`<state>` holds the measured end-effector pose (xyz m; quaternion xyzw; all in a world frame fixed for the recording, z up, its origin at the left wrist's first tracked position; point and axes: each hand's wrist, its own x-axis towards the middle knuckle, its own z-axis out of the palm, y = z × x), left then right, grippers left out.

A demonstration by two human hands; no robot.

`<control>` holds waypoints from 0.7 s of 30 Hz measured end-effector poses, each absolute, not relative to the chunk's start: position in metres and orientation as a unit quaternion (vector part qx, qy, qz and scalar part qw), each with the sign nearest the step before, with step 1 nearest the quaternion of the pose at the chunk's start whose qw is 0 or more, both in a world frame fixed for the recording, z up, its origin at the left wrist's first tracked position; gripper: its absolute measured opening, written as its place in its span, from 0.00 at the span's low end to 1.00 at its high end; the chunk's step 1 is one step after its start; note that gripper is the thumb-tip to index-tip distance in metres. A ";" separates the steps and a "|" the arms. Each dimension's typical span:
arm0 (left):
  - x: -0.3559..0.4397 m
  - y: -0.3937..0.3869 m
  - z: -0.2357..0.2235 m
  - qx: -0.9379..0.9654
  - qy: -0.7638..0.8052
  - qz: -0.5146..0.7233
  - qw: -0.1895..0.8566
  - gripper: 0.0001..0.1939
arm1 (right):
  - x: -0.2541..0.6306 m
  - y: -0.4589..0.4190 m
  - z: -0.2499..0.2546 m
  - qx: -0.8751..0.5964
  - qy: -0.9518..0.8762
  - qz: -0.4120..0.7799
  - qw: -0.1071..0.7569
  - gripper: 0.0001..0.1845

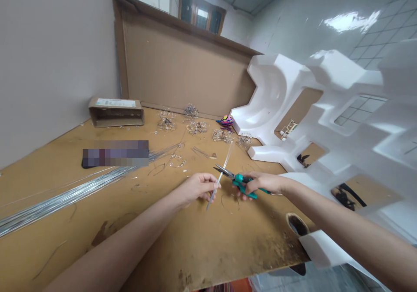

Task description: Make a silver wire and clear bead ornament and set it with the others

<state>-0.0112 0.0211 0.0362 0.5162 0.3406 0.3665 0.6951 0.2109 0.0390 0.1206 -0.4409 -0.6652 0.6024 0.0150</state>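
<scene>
My left hand (202,187) pinches a short bundle of thin silvery wires (227,155) between thumb and fingers, with its ends sticking out above and below the grip. In my right hand (260,183) is a pair of long-nose pliers (239,180) with green and black handles. Their dark jaws point left and look slightly apart, meeting the wires just above my left fingers. Whether they press on the wires I cannot tell. Beyond my hands sit several curled wire pieces (222,135), and a ring of bent wire (177,160) lies to the left.
A long bundle of straight wires (81,185) crosses the table (156,248) at left, near a blurred-out dark object (115,154). An open cardboard box (116,111) stands at the back left. White foam packing (270,87) rises along the right, beside a colourful striped object (227,120).
</scene>
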 end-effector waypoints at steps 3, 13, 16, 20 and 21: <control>-0.011 0.020 0.039 0.514 0.347 0.363 0.696 0.13 | 0.211 0.040 0.119 -0.440 -0.657 0.612 0.010 0.14; -0.010 0.017 0.039 0.528 0.346 0.345 0.694 0.12 | 0.212 0.043 0.109 -0.437 -0.652 0.619 0.007 0.15; -0.011 0.016 0.039 0.533 0.342 0.337 0.696 0.12 | 0.210 0.042 0.108 -0.436 -0.654 0.619 0.011 0.13; -0.010 0.016 0.039 0.532 0.342 0.334 0.699 0.13 | 0.208 0.040 0.109 -0.438 -0.653 0.618 0.009 0.12; -0.010 0.016 0.039 0.531 0.342 0.335 0.699 0.13 | 0.207 0.040 0.109 -0.440 -0.653 0.617 0.009 0.12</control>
